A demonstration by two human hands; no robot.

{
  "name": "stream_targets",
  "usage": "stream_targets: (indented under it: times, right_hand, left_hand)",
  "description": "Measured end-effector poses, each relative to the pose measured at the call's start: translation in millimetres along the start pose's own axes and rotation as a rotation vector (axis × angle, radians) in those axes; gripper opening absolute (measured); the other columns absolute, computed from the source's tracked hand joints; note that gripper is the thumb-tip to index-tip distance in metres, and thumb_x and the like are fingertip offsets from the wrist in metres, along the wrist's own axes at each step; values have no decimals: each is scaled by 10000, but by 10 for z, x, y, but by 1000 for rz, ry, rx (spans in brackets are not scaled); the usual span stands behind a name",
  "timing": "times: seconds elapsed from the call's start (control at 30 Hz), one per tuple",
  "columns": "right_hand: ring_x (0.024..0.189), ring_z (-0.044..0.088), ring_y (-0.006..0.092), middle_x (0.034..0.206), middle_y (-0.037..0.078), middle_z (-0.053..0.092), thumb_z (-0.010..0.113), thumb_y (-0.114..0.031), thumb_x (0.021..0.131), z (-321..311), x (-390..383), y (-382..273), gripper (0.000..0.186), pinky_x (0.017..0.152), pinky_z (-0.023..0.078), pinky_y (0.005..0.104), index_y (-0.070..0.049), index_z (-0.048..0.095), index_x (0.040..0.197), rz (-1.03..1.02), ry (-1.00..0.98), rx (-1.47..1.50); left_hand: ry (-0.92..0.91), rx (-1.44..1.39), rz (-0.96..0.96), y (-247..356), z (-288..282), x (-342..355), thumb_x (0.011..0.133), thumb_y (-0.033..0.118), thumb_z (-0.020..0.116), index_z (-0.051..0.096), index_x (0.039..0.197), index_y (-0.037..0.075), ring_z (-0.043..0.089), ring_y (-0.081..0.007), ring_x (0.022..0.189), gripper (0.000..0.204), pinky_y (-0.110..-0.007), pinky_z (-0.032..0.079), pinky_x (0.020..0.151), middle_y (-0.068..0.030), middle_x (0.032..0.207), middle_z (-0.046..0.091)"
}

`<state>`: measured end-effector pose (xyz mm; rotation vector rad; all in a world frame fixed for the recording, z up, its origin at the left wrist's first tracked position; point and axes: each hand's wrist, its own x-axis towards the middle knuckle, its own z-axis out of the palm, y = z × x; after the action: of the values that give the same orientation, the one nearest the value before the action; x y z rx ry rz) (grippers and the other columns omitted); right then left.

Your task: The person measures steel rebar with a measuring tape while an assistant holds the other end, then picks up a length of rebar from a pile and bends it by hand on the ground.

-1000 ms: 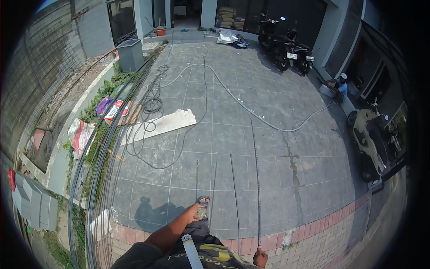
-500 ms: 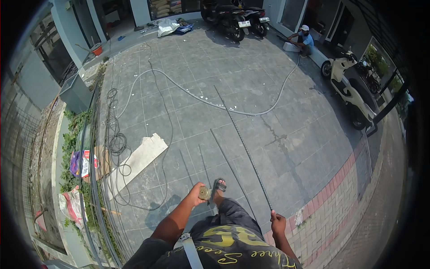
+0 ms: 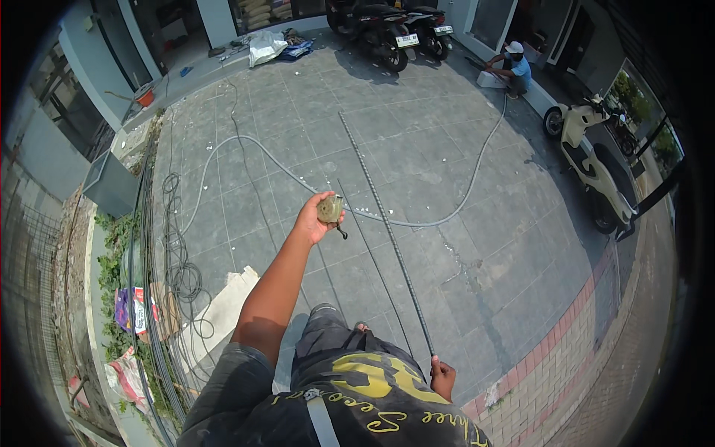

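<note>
**Left hand raised with a tape measure, right hand low beside a long steel bar**

The left hand (image 3: 316,218) is stretched forward, fingers curled round a small round tape measure (image 3: 330,209); a short dark tab hangs from it, too small to make out. The right hand (image 3: 442,374) sits low beside the hip, closed into a loose fist at the near end of a long ribbed steel bar (image 3: 387,232). Whether it actually grips the bar cannot be told, since the person's dark shirt hides the palm.

The bar lies straight on the grey paving (image 3: 477,246), running away from the person toward the parked motorbikes (image 3: 387,33). A thinner rod (image 3: 363,242) lies just left of it, its near end lost behind the body. A pale hose (image 3: 417,220) curves across both.

The square stone slabs give wide open ground ahead and to the right, ending in a red brick strip (image 3: 555,372). The left edge is crowded: coiled black cable (image 3: 179,276), a flat pale board (image 3: 220,316) and a weedy bed with litter. A white scooter (image 3: 596,167) stands at the right, and a seated person (image 3: 514,68) far off.
</note>
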<state>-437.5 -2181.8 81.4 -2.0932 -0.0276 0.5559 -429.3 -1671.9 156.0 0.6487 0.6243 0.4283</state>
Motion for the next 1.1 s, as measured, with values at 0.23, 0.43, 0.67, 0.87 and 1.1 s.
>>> stream_targets:
  times: [0.23, 0.43, 0.67, 0.87, 1.1]
  right_hand:
    - [473, 335, 74, 475, -14, 402, 585, -364, 873, 456, 957, -626, 525, 449, 241, 286, -34, 436, 494, -56, 65, 66]
    - [461, 340, 76, 464, -13, 401, 583, -369, 870, 906, 1698, -1355, 530, 448, 237, 279, -37, 432, 485, -33, 107, 106]
    - [466, 363, 65, 464, -15, 419, 624, -334, 847, 1373, 2529, -1805, 497, 450, 263, 270, -31, 464, 485, -80, 121, 161]
    - [480, 366, 68, 484, -14, 430, 619, -321, 851, 1640, 3190, -1893, 477, 458, 267, 267, -24, 477, 505, -41, 99, 171]
    - [522, 302, 70, 544, -34, 386, 534, -277, 909, 1830, 3850, -2402, 438, 504, 238, 258, -68, 433, 538, -101, -74, 365]
  left_hand:
    - [-95, 19, 191, 1577, 600, 1723, 772, 290, 498, 522, 1145, 64, 588, -235, 758, 437, -360, 518, 627, -143, 1041, 569]
    - [-506, -11, 194, 2455, 1286, 2614, 714, 313, 451, 502, 1184, 16, 558, -207, 667, 558, -328, 474, 564, -162, 1192, 554]
    - [-738, 118, 216, 3115, 1804, 3367, 695, 345, 441, 433, 1287, -20, 559, -173, 627, 696, -292, 465, 510, -172, 1250, 506]
    - [-697, 250, 288, 3348, 2234, 3628, 727, 301, 413, 482, 1225, -45, 590, -179, 588, 611, -283, 472, 443, -175, 1181, 553]
    - [-891, 328, 449, 3803, 3008, 3543, 779, 265, 414, 456, 1244, -103, 594, -207, 639, 595, -302, 478, 463, -178, 1255, 493]
